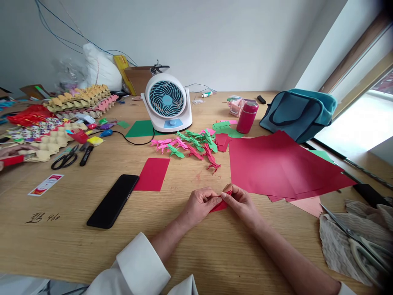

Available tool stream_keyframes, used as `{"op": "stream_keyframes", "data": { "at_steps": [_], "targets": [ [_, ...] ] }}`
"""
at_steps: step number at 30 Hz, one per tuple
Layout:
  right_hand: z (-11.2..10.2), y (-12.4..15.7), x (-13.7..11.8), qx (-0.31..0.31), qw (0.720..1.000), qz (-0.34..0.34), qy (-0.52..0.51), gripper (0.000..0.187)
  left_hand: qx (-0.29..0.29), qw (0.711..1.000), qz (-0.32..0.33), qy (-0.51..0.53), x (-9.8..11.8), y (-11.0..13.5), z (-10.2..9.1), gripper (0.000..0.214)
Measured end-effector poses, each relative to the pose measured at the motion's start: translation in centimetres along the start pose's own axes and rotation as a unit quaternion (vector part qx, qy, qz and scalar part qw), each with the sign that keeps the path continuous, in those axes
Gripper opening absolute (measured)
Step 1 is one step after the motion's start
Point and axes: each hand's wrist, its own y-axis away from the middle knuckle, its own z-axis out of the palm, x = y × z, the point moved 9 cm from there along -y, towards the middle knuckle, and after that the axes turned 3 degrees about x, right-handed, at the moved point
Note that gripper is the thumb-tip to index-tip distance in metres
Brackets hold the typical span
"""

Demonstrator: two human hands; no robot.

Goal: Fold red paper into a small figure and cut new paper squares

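Between my two hands is a small folded piece of red paper (219, 207), close to the tabletop. My left hand (202, 203) pinches its left side with thumb and forefinger. From the right, my right hand (241, 205) grips it the same way, and the two thumbs nearly meet. Fingers cover much of the fold. Just beyond lie several folded paper figures (193, 143) in pink, green and red. A flat red paper rectangle (154, 175) rests to the left, by a black phone (113, 200). Large red sheets (276, 168) spread out on the right.
A white fan (167, 102) stands at the back, with a red flask (247, 117) and a blue bag (299, 114) to its right. Scissors (353, 237) lie on cloth at right. Black scissors (66, 158) and egg trays (58, 139) are left, near another person's hand (18, 151).
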Motion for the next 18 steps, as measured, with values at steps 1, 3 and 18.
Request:
{"op": "stream_keyframes", "data": {
  "at_steps": [1, 3, 18],
  "targets": [
    [-0.03, 0.03, 0.05, 0.0, 1.0, 0.002, 0.001, 0.039, 0.001, 1.0, 0.001, -0.002, 0.05, 0.01, -0.02, 0.034],
    [-0.13, 0.07, 0.19, 0.002, 1.0, 0.006, -0.001, 0.039, 0.002, 1.0, -0.005, 0.008, 0.02, 0.02, -0.03, 0.034],
    [-0.34, 0.03, -0.12, 0.028, 0.999, -0.013, 0.009, 0.037, 0.011, 0.998, -0.02, 0.053, -0.18, 0.0, -0.36, 0.031]
  ]
}}
